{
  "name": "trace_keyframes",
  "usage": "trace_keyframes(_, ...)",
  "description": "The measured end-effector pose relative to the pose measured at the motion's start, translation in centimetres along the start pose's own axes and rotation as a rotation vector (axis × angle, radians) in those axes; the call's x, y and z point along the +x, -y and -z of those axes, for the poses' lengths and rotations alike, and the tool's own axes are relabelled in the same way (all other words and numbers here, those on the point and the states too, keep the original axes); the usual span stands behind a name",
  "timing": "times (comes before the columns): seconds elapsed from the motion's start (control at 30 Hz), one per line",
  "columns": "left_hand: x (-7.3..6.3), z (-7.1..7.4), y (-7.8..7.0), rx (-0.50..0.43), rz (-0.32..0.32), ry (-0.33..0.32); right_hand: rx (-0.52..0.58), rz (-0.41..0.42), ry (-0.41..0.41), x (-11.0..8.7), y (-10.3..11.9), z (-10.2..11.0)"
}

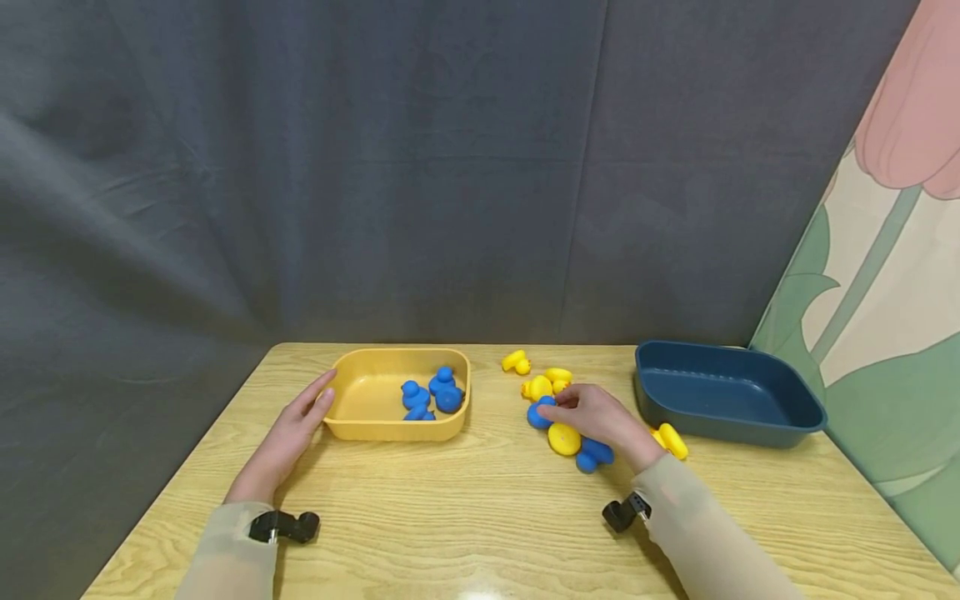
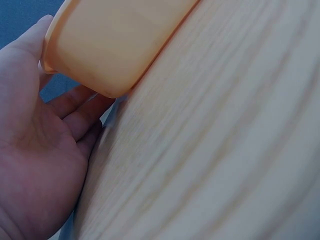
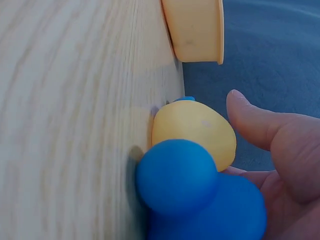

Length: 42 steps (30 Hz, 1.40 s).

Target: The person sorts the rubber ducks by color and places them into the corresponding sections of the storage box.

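My left hand (image 1: 288,429) rests against the left end of a yellow bin (image 1: 352,429), thumb at its rim and fingers along the outside. In the left wrist view, the bin's corner (image 2: 105,55) hides some fingertips. Several blue rubber ducks (image 1: 415,394) lie in the right part of that bin. Over a loose group of ducks, my right hand (image 1: 600,414) reaches down with its thumb and fingertips at a blue duck (image 1: 538,415). Closer to the wrist are a yellow duck (image 3: 192,125) and another blue duck (image 3: 175,172), which largely block that fingertip contact in the right wrist view.
A dark blue bin (image 1: 723,429) stands at the right on the wooden table (image 1: 450,517). Partly behind my right wrist lies a yellow duck (image 1: 672,442). More yellow ducks (image 1: 516,361) sit farther back, before a grey curtain (image 1: 450,167).
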<state>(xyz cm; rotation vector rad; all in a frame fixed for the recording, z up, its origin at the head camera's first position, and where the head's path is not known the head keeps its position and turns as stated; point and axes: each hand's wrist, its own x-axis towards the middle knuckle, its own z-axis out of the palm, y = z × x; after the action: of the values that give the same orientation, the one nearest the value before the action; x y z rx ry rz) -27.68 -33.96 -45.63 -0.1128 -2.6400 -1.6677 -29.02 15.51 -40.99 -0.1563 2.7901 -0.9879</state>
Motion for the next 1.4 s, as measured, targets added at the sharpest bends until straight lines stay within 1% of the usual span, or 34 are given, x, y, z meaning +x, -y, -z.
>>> trace_keyframes(0.23,0.01,0.02,0.04,0.001,0.005,-0.001,-0.029,-0.025,0.018,0.23,0.55,-0.14)
trace_keyframes(0.5,0.11,-0.01,0.32,-0.01,0.004,0.001,-0.051,-0.054,0.009,0.81,0.61,-0.42)
trace_keyframes(0.7,0.08,-0.06,0.33,0.001,0.007,-0.001,-0.046,-0.062,-0.004,0.74,0.68,-0.41)
trace_keyframes(0.87,-0.08,-0.07,0.12,0.01,0.013,-0.003,-0.011,-0.067,-0.013,0.7,0.67,-0.31)
trace_keyframes(1.03,-0.18,-0.07,-0.02,0.011,0.017,-0.003,0.049,-0.069,-0.012,0.71,0.73,-0.2)
trace_keyframes(1.4,-0.01,0.01,0.22,0.021,-0.001,-0.006,0.139,-0.03,-0.005,0.77,0.7,-0.32)
